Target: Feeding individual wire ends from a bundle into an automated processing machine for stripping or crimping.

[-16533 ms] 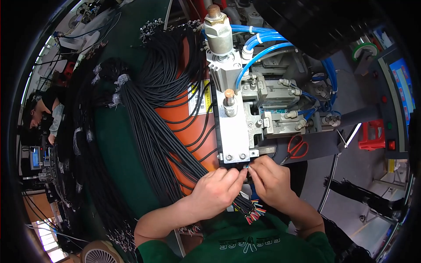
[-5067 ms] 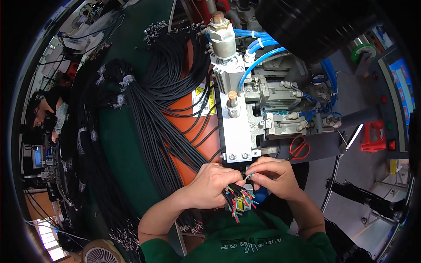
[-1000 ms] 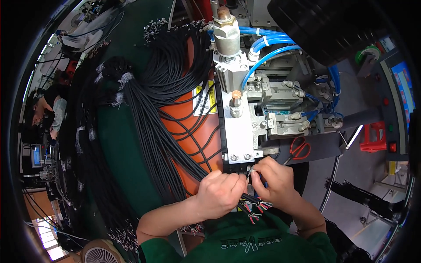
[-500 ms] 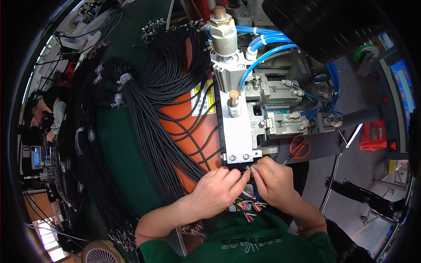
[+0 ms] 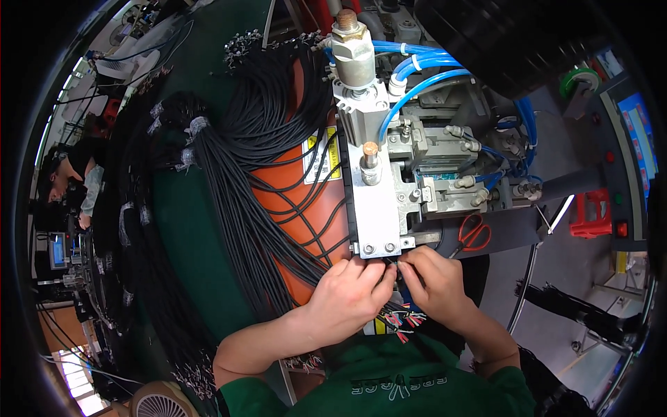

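Note:
My left hand (image 5: 347,293) is closed in a pinch on a black cable at the near end of the silver machine head (image 5: 375,215). The cable's tip is mostly hidden by my fingers. Close by on the right, my right hand (image 5: 436,283) has its fingers bent, its fingertips at the same spot under the metal block; what they grip is too small to make out. Below and between my hands hang stripped wire ends (image 5: 401,320) in red, white, yellow and black. A thick bundle of black cables (image 5: 240,208) lies left of the machine.
Red-handled scissors (image 5: 474,235) lie right of the machine. Blue air hoses (image 5: 424,62) arch over its back. An orange panel (image 5: 295,215) sits under the cables, over a green table (image 5: 184,229). A control screen (image 5: 638,135) stands far right; another person's arm (image 5: 92,187) shows far left.
Both hands have shifted slightly up toward the machine's near end, and the small light wire tip between my fingertips is now mostly hidden. The coloured wire ends below have swung a little right.

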`<action>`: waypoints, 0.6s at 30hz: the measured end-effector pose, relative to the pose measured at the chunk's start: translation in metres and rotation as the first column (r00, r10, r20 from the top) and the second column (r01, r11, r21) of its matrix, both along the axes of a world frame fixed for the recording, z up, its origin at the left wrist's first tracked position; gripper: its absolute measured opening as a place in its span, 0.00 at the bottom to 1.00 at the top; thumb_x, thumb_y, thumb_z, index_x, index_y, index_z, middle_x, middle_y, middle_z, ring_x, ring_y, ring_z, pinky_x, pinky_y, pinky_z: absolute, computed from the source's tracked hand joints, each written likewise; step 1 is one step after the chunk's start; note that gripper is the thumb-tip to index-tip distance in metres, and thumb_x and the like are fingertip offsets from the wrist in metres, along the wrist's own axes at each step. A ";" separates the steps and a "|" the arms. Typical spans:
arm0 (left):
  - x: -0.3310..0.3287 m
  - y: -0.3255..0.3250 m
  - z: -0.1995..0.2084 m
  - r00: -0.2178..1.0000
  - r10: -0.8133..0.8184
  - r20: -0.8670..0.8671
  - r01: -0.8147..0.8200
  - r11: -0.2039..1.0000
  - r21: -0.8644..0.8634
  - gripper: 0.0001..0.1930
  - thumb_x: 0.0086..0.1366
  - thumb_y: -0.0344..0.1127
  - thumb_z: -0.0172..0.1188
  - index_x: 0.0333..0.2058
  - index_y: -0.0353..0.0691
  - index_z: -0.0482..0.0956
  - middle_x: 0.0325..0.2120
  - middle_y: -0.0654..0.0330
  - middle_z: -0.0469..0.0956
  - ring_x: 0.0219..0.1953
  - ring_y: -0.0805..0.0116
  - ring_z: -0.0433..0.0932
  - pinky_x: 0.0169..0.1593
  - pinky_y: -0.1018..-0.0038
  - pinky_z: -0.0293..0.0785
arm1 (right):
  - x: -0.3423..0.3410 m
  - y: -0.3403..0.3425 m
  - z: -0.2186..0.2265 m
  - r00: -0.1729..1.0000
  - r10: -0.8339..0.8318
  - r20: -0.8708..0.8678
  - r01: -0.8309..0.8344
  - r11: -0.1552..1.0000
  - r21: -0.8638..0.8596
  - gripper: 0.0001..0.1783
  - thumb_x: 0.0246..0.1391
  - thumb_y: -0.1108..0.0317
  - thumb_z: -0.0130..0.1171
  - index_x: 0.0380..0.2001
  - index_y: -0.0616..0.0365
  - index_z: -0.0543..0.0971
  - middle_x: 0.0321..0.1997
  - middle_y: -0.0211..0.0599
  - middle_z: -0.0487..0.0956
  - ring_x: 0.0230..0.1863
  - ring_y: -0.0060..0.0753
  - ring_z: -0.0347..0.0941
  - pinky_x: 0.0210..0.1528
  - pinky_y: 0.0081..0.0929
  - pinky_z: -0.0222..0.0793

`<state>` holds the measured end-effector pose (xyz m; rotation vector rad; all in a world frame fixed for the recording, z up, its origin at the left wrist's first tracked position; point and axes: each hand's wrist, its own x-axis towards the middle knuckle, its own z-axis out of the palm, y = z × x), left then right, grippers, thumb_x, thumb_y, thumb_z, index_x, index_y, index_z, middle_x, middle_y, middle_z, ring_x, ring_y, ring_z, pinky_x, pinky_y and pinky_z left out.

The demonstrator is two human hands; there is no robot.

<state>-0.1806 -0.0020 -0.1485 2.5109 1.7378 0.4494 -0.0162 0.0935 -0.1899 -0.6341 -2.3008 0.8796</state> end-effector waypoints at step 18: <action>-0.052 -0.023 0.019 0.992 -0.061 0.107 0.082 0.976 -0.202 0.23 0.47 0.28 0.59 0.46 0.34 0.74 0.44 0.56 0.72 0.44 0.60 0.72 0.49 0.63 0.66 | 0.012 -0.004 0.007 0.997 -0.081 -0.017 0.063 0.880 -0.470 0.04 0.50 0.78 0.60 0.31 0.65 0.77 0.20 0.30 0.73 0.17 0.15 0.63 0.20 0.15 0.58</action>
